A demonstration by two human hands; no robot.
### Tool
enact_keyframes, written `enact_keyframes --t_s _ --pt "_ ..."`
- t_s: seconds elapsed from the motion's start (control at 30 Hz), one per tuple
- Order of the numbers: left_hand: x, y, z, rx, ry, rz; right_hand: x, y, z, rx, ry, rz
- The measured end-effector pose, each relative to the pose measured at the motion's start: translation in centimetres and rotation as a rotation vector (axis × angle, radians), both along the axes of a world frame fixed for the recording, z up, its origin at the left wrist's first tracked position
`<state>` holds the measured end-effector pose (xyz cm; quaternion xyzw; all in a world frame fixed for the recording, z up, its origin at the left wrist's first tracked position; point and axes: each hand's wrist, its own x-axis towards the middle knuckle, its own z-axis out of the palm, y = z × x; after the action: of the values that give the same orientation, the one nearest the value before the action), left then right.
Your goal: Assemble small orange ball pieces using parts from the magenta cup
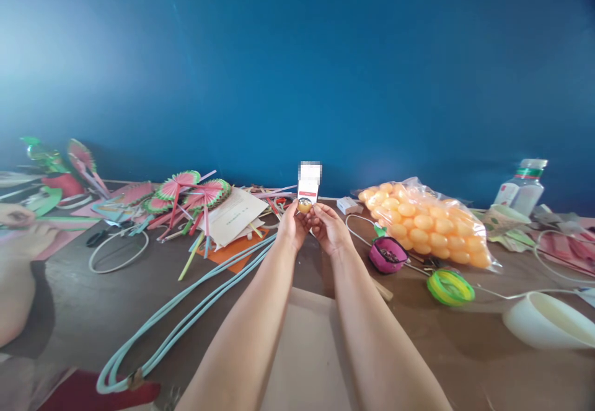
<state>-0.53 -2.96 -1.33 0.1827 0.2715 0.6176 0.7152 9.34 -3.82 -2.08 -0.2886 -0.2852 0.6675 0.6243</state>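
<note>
Both arms reach straight ahead over the table. My left hand [292,228] and my right hand [329,228] meet at the fingertips, closed around a small shiny gold round piece [304,204]. Its exact kind is too small to make out. Directly behind it stands a phone-like device with a lit white screen [308,186], its upper part blurred; I cannot tell whether the fingers touch it. A small white box [348,205] lies just right of my right hand. Close by sits a purple fabric pouch [388,255] with small dark bits inside.
Pale blue tubing [186,299] loops across the left. Watermelon-patterned paper fans [179,185] and papers [232,216] pile behind it. On the right are a bag of orange balls [427,222], green-yellow rings [450,287], a white cup [548,321] and a bottle [520,188]. Another person's hand [32,237] rests far left.
</note>
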Motion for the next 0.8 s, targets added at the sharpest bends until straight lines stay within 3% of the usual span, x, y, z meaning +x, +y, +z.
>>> enact_keyframes --t_s 0.8 --pt "0.23 -0.19 0.24 0.054 0.021 -0.023 -0.22 -0.15 -0.01 0.047 -0.018 -0.024"
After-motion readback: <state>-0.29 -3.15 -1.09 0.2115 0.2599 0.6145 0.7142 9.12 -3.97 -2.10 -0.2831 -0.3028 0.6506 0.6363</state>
